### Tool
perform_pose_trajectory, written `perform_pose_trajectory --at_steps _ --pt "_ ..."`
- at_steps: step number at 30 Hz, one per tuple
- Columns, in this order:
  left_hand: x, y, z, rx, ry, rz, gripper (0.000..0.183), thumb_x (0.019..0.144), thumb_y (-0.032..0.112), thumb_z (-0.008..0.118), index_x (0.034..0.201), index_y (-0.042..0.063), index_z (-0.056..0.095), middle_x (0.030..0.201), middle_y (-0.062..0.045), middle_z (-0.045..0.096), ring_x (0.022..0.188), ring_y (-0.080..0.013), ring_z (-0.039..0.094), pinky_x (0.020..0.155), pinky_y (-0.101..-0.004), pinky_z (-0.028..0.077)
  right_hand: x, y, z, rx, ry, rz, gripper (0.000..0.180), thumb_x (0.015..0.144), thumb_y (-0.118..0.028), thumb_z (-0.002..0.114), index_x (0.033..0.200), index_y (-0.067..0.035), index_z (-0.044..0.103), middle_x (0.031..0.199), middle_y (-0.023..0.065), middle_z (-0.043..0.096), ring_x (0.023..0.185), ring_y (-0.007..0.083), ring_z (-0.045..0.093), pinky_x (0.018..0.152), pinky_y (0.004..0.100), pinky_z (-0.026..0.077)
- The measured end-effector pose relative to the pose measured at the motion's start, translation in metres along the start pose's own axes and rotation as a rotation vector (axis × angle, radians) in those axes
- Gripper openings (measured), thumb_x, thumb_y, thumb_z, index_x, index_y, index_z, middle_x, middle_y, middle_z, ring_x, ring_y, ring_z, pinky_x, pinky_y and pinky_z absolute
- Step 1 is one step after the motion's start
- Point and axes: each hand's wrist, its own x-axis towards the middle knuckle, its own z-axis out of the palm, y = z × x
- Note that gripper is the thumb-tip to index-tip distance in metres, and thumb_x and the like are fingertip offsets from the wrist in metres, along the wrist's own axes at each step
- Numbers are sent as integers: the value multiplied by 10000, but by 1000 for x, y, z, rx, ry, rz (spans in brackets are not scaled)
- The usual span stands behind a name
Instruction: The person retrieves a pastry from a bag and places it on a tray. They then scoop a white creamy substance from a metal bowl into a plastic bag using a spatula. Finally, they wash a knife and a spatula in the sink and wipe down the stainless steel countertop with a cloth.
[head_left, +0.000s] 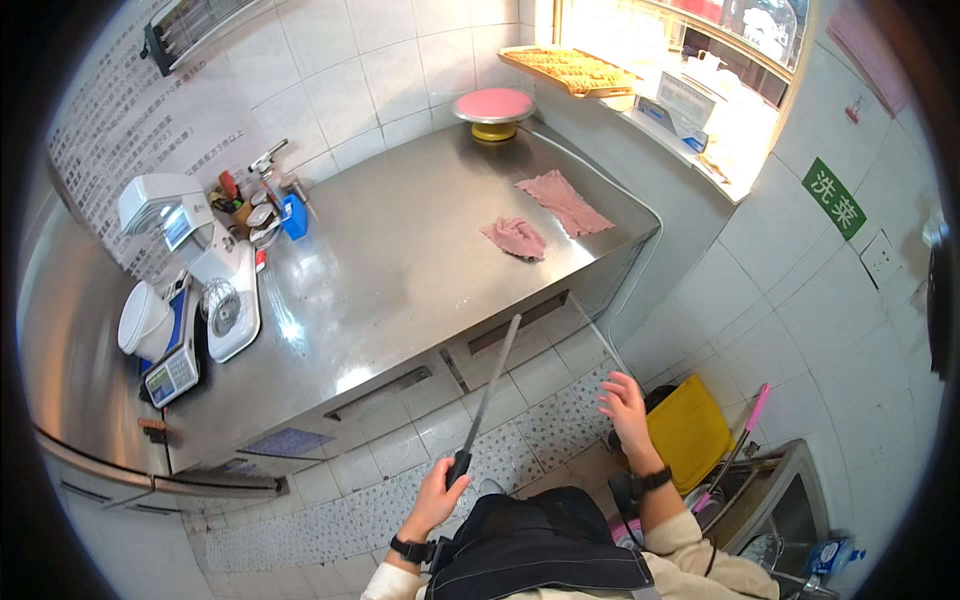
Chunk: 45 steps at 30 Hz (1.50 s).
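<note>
My left hand (433, 499) grips the black handle of a long, narrow-bladed knife (493, 386). Its blade points up and away from me, over the floor, and the tip appears close to the front of a stainless steel worktable (390, 247). My right hand (628, 420) is raised to the right with its fingers apart, holding nothing. On the table lie a crumpled pink cloth (516, 238) and a spread-out pink cloth (568, 202). A cake turntable (494, 106) with a pink top and yellow base stands in the far corner.
A white stand mixer (199, 240), a digital scale (172, 377) and a white tub (144, 321) stand at the left. A tray of pastries (574, 69) rests on the window ledge. A yellow board (686, 435) and a sink (814, 480) are right of me.
</note>
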Motion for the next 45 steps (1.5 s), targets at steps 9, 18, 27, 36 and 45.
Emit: perform_pose_trajectory --at_steps 9,18,27,36,45 --pt "-3 6 -51 185 507 57 393 682 151 795 959 11 553 861 -136 578 773 -291 569 700 -356 462 258 -51 158 -372 -198 -168 342 876 -109 525 1214 -68 498 850 163 674 750 218 662 624 347 527" --pt "50 78 -64 235 851 -94 322 696 128 800 880 26 556 840 -111 566 755 -256 572 680 -334 466 399 -31 223 -635 -30 -526 199 910 -181 555 1022 -42 644 905 81 649 844 219 620 761 368 490" --pt "43 74 -89 181 1318 -284 336 730 156 771 965 18 575 872 -119 587 772 -286 597 676 -348 484 89 -58 362 479 -1186 475 166 884 -82 640 1032 -97 567 901 -12 576 757 118 558 688 287 477" --pt "-63 43 -148 940 1308 -549 448 660 154 741 1077 78 595 874 -75 539 799 -273 572 679 -397 435 -126 -27 497 383 -1471 492 139 870 14 627 997 -25 587 1008 72 640 833 108 582 737 246 493" --pt "-147 35 -193 889 1295 -374 408 668 141 760 1043 38 635 822 -66 569 795 -236 567 780 -355 390 -117 -70 642 449 -1137 299 103 874 -1 629 974 -26 638 873 37 652 741 131 612 663 270 515"
